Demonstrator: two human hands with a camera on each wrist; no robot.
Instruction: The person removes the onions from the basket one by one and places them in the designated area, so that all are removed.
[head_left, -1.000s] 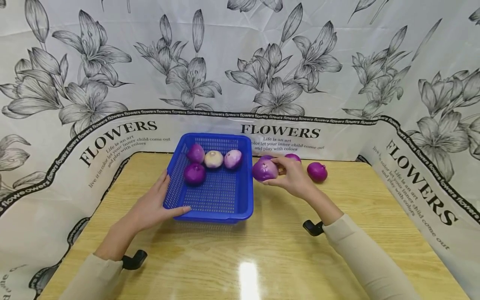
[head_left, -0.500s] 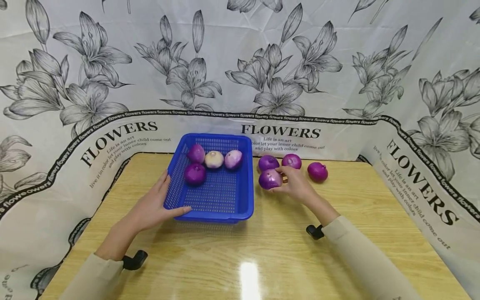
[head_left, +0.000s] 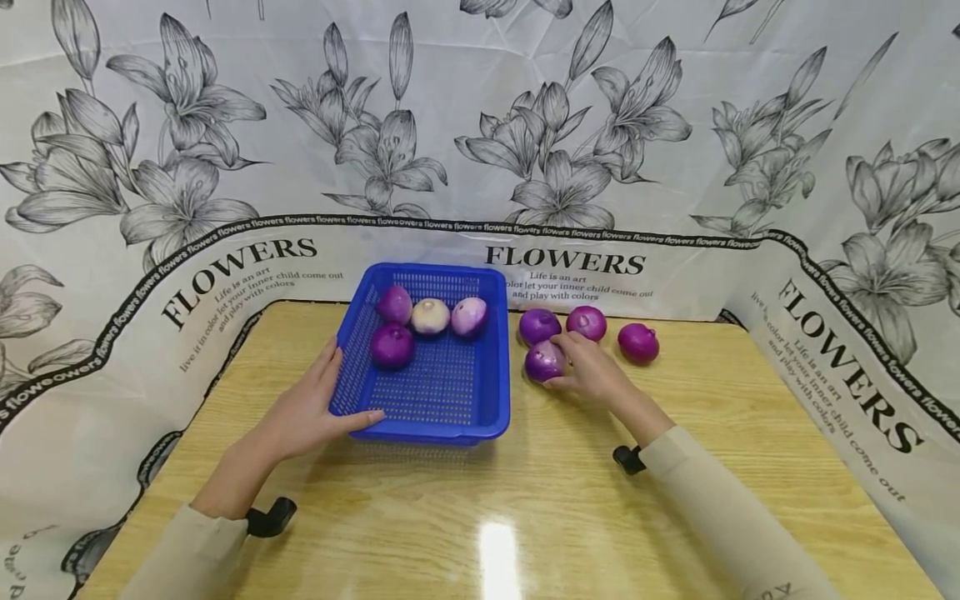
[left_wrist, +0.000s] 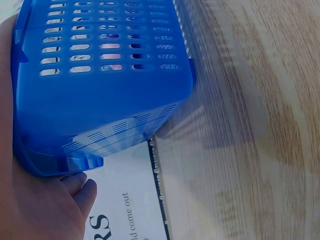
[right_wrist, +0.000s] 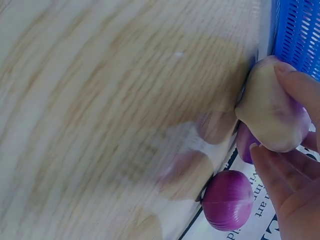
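Note:
At the basket's near left corner my left hand [head_left: 303,412] holds the rim, its thumb over the front edge and fingers along the left side. The blue plastic basket [head_left: 491,400] has perforated walls and stands on the table. Inside it, toward the back, are several onions, among them a dark purple one [head_left: 392,346] and a pale one [head_left: 431,317]. Right of the basket, my right hand [head_left: 596,371] holds a purple-and-white onion [head_left: 544,362] low over the table. In the right wrist view, thumb and fingertips lie on either side of that onion [right_wrist: 272,107].
Behind the held onion lie two purple onions, one on the left [head_left: 539,326] and one on the right [head_left: 587,322]. Farther right is a magenta onion [head_left: 638,343]. A flower-printed cloth [head_left: 420,192] hangs along the back and sides of the wooden table [head_left: 420,508].
My right hand has carried its onion down and slightly right, away from the basket's right wall, uncovering the two onions behind. The left hand has stayed at the basket's corner.

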